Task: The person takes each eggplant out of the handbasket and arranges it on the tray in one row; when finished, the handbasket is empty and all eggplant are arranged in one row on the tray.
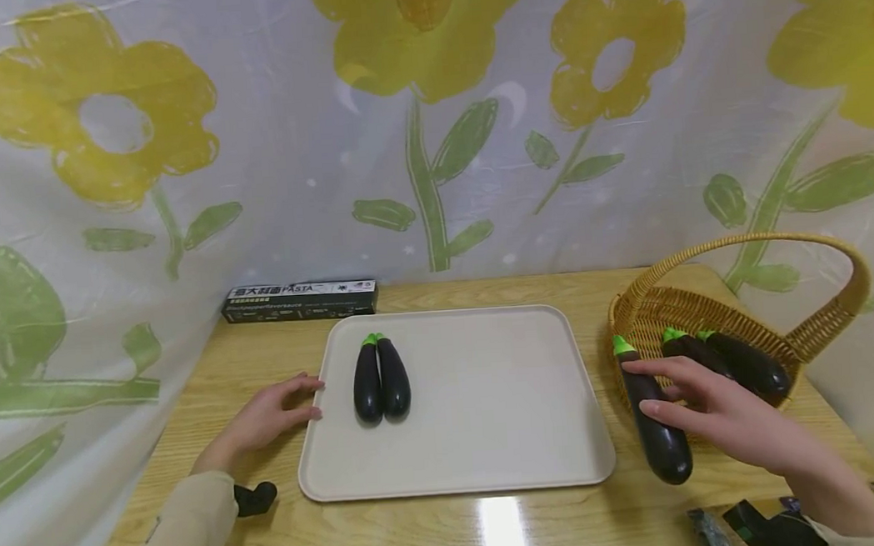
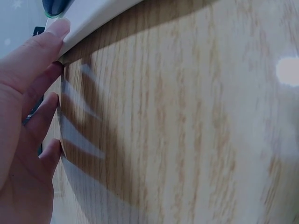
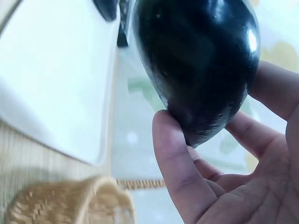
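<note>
My right hand (image 1: 723, 410) pinches a dark purple eggplant (image 1: 659, 435) with a green cap, between thumb and fingers. It is held up at the left side of the wicker basket (image 1: 824, 334); the right wrist view shows the eggplant (image 3: 198, 60) close up. Several more eggplants (image 1: 746, 364) lie inside the basket. Two eggplants (image 1: 380, 381) lie side by side on the left part of the white tray (image 1: 490, 403), caps toward the back. At the tray's left edge, my left hand (image 1: 269, 413) touches the rim with thumb and fingertips, its fingers extended.
A dark pasta box (image 1: 299, 301) stands behind the tray's left corner on the wooden table (image 1: 393, 530). The basket's tall handle (image 1: 750, 239) arches over it. Near the right forearm lies a flat object with dark edges (image 1: 712, 532). A flower-printed cloth (image 1: 279, 149) hangs behind.
</note>
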The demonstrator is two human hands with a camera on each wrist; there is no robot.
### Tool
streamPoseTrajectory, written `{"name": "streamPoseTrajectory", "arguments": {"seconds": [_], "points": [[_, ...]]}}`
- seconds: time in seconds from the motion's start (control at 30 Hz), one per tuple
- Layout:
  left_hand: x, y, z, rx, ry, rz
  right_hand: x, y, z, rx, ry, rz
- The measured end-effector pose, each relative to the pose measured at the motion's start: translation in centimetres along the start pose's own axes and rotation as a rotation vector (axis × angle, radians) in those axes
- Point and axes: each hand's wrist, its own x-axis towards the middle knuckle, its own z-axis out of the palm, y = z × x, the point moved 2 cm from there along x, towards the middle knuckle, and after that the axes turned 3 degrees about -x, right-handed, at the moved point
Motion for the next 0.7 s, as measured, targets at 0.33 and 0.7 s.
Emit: {"name": "streamPoseTrajectory", "arguments": {"seconds": [0.33, 0.7], "points": [[-0.1, -0.1, 0.0, -0.013, -0.007, -0.007, 4.5, -0.9, 3.0, 0.032, -0.034, -0.028], [0.1, -0.4, 0.1, -0.006, 0.018, 0.023, 12.6, -1.7, 9.0, 0.194, -0.142, -0.023]]}}
